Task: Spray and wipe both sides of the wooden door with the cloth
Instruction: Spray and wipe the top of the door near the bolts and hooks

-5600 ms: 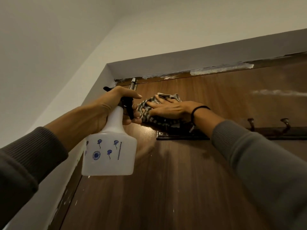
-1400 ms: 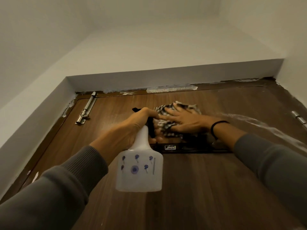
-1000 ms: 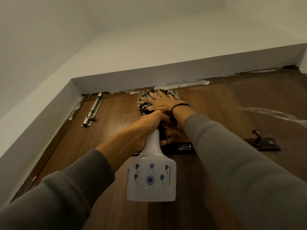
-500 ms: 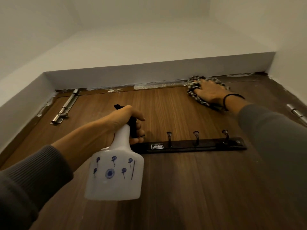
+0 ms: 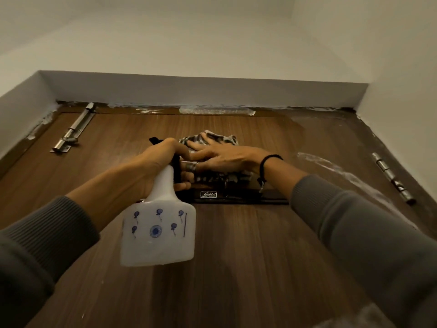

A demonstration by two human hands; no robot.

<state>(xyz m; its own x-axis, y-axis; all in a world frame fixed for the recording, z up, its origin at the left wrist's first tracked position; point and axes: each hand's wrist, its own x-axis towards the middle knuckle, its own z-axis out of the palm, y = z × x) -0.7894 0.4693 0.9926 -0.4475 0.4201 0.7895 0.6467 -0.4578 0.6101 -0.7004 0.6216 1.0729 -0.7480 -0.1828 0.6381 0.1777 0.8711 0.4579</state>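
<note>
Right hand flat, fingers straight, presses cloth on upper door just above hook rail. Left hand grips spray bottle. Risk: cloth snags on hooks; bottle knocks wiping hand.

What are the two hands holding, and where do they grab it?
The left hand grips the spray bottle by its neck, at the trigger. The right hand holds nothing; its flat fingers press the cloth on the door.
</note>
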